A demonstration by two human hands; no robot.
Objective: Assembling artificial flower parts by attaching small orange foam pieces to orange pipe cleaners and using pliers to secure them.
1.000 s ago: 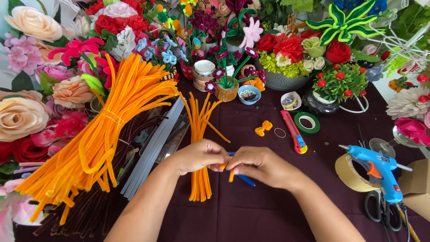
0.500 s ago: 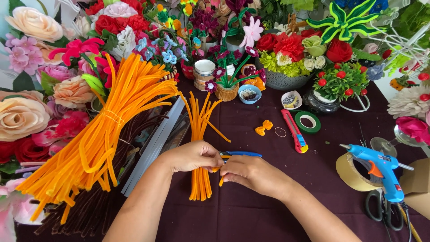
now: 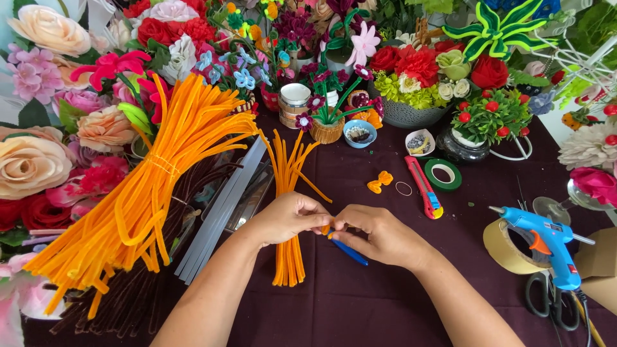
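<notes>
Over a dark purple tablecloth (image 3: 360, 308), my left hand (image 3: 286, 218) and my right hand (image 3: 379, 234) meet fingertip to fingertip, both pinching a short orange pipe cleaner piece (image 3: 325, 229). My right hand also holds a blue stick (image 3: 350, 252) that pokes out beneath its fingers. Under my left hand lies a small bunch of orange pipe cleaners (image 3: 288, 193). A big tied bundle of orange pipe cleaners (image 3: 148, 193) rests to the left over dark brown ones (image 3: 138, 302).
Artificial flowers (image 3: 38, 160) crowd the left and back edges. A small orange bow shape (image 3: 379, 182), a red-and-blue utility knife (image 3: 424, 187), green tape roll (image 3: 443, 175), blue glue gun (image 3: 546, 241), brown tape roll (image 3: 504, 247) and scissors (image 3: 553, 302) lie at right.
My hands have drawn closer together, fingertips now touching on the orange piece. The blue stick has swung from level to slanting down beneath my right hand.
</notes>
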